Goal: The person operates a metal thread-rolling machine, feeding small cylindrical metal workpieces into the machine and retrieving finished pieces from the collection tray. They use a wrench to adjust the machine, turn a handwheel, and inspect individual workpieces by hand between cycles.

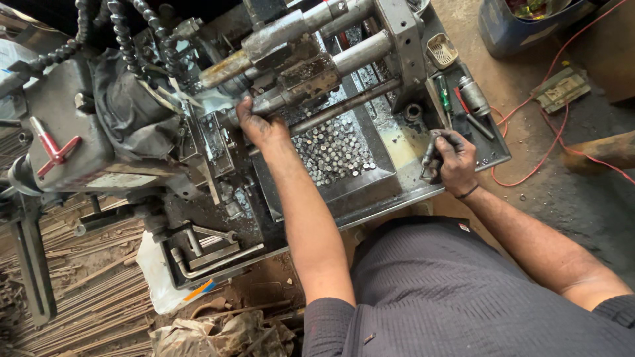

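Left hand is wrapped around a greasy steel shaft on the grey lathe-type machine, near the middle of its bed. Right hand is closed on a small dark metal lever at the bed's right front edge. The sunken tray already holds a heap of small round silvery cut pieces, so plenty looks done; how much is left, can't tell. Tight around the shaft, open floor off the right edge.

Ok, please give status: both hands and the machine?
Left hand gripping machine shaft. Right hand on dark lever at tray edge. Small metal pieces heaped between.
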